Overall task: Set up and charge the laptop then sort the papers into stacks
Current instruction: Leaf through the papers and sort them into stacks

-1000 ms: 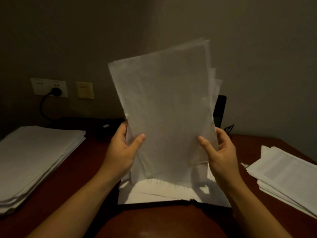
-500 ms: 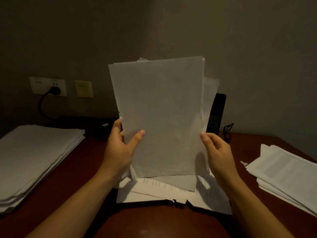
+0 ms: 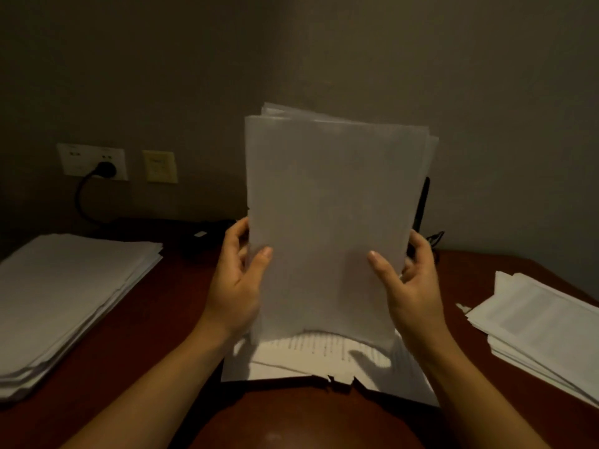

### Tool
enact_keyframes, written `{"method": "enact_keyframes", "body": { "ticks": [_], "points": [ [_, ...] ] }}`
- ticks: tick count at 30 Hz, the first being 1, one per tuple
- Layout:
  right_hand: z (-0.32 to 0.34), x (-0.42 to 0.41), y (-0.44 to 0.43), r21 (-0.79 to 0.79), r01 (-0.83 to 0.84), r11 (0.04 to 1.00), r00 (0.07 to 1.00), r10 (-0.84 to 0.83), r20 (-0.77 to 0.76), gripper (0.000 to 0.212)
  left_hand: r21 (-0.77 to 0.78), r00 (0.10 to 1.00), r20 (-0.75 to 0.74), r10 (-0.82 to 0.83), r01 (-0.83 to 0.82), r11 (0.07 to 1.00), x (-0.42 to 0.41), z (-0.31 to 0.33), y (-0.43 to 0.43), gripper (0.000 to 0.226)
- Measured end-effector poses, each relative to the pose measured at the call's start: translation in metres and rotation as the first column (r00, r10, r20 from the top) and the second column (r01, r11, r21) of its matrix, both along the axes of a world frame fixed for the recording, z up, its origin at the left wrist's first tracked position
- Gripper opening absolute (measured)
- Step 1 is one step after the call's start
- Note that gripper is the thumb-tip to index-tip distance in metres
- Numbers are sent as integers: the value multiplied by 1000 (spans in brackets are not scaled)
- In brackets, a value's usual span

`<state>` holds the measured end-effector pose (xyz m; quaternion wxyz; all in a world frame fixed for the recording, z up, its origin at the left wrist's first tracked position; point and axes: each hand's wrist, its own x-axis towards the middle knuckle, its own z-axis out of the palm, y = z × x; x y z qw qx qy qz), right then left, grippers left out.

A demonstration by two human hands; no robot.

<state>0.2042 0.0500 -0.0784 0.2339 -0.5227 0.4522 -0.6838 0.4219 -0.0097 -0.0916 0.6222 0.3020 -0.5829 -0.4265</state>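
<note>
I hold a sheaf of papers (image 3: 334, 222) upright between both hands, in the middle of my view. My left hand (image 3: 236, 280) pinches its left edge, thumb on the near face and fingers behind. My right hand (image 3: 411, 286) pinches the right edge the same way, its fingers curled round the back. Both hands grip low on the sheets.

The long axis of the sheaf runs straight up and down. Its bottom edge sits at or just above some loose pages (image 3: 324, 361) lying flat on the desk (image 3: 181, 319) right below; I cannot tell whether they touch. The face turned to me looks blank. The sheets behind stick out unevenly at the top and right.

A thick left stack (image 3: 64, 303) lies well apart to the left, nearer my left hand, with a plain top. A right stack (image 3: 544, 325) lies well apart to the right, nearer my right hand, with a printed top. I judge the sheaf must be laid flat and carried sideways to one of them.

On the far wall at left, a wall socket (image 3: 92, 162) has a dark plug (image 3: 105, 170) in it, and its cable (image 3: 81, 202) drops to the desk. A yellowish plate (image 3: 159, 166) sits just beside it. A dark upright thing (image 3: 423, 202) shows behind the right edge of the sheaf; I cannot tell what it is.

Print on the loose pages and the right stack is too blurred to read. I see no brands.
</note>
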Motion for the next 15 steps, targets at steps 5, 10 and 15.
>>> {"method": "enact_keyframes", "body": {
  "ticks": [5, 10, 15],
  "points": [
    [-11, 3, -6, 58, 13, 998, 998, -10, -58, 40, 91, 999, 34, 3, -6, 996, -1, -7, 0, 20],
    [-8, 7, -5, -36, 23, 999, 999, -24, -38, 37, 58, 1000, 26, -8, 6, 998, -3, -5, 4, 19],
    [-13, 13, -3, 39, 21, 999, 995, -17, -98, 40, 93, 995, 97, -17, 7, 996, -6, -13, 2, 21]
  ]
}}
